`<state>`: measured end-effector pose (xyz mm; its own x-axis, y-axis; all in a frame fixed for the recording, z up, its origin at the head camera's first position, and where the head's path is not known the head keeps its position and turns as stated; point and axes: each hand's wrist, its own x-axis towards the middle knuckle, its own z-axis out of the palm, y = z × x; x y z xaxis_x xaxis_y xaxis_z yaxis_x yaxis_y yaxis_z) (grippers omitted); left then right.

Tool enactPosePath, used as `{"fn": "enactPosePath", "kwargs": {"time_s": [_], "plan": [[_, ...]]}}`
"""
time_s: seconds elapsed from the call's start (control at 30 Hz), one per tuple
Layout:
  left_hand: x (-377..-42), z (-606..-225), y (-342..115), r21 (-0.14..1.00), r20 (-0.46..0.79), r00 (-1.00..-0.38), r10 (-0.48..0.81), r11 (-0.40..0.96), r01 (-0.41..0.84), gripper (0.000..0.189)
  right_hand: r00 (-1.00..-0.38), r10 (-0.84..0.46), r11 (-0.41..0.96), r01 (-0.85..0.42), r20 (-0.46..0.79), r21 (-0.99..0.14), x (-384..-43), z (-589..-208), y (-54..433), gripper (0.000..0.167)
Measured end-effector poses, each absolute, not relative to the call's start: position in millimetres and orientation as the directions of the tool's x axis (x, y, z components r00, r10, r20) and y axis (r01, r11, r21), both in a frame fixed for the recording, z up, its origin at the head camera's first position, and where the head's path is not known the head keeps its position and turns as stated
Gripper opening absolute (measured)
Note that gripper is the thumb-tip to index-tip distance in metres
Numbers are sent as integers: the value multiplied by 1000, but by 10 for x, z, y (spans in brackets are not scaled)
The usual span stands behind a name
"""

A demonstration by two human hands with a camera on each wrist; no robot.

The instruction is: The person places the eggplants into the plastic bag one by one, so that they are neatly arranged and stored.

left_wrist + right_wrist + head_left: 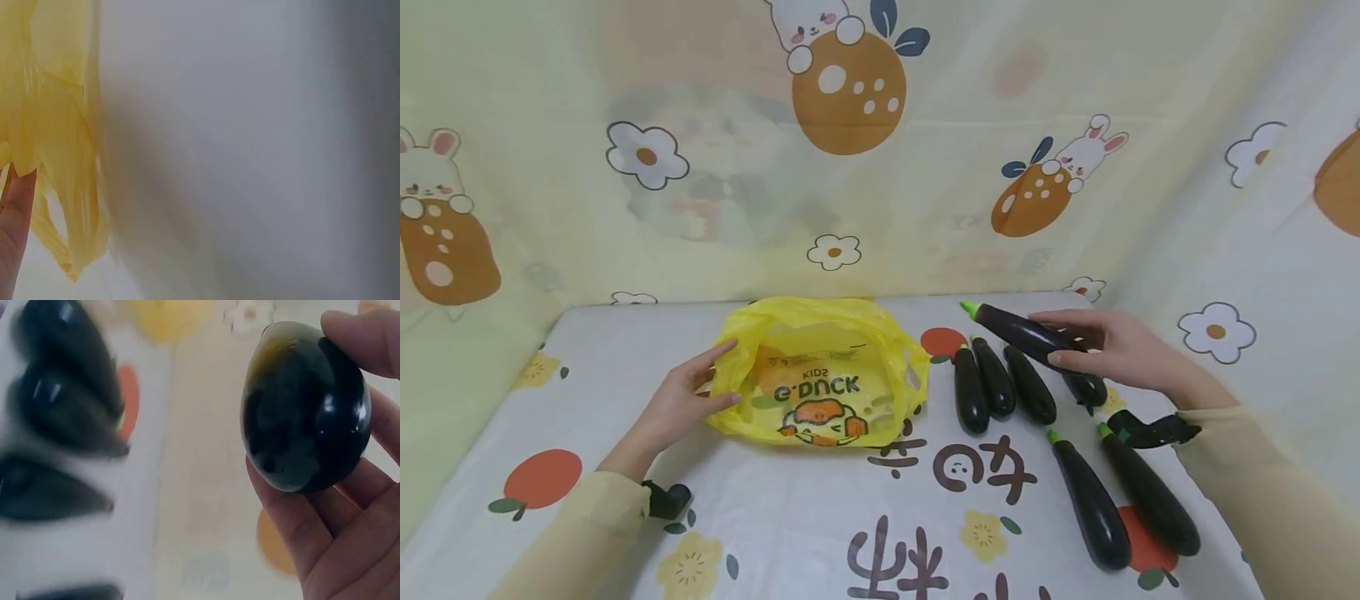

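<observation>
My right hand [1101, 346] grips a dark eggplant [1018, 331] with a bright green tip, lifted over the others and pointing left toward the bag. In the right wrist view its round end [306, 412] sits between thumb and fingers. The yellow plastic bag [820, 429] lies on the table with its mouth spread, a cartoon duck and upside-down lettering printed on it. At the bag's left edge my left hand [681, 400] holds the plastic between thumb and fingers. The left wrist view catches one finger against the crinkled yellow plastic [69, 137].
Behind the raised eggplant, several more, such as this eggplant [972, 392], lie in a row right of the bag. Nearer the front right are two others, a left eggplant [1090, 504] and a right eggplant [1150, 492]. A printed cloth [760, 517] covers the table; patterned curtains [925, 208] enclose it.
</observation>
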<state>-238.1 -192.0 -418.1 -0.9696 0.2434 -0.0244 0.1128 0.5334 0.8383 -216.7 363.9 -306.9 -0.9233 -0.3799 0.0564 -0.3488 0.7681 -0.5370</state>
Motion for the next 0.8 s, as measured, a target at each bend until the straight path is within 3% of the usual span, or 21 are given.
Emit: {"fn": "enactPosePath", "kwargs": {"time_s": [0.13, 0.43, 0.8], "plan": [[-2386, -4185, -1929, 839, -14, -971, 239, 531, 118, 81, -877, -472, 716, -439, 87, -543, -2215, -2996, 3201, 51], [-2402, -4191, -1859, 860, 16, -973, 229, 493, 130, 80, -780, -625, 623, -514, 20, -590, -2388, -3133, 2191, 51], [-2359, -4152, -1745, 855, -22, -987, 159, 514, 64, 80, -797, -604, 714, -526, -26, -461, -2529, -3555, 1181, 52]]}}
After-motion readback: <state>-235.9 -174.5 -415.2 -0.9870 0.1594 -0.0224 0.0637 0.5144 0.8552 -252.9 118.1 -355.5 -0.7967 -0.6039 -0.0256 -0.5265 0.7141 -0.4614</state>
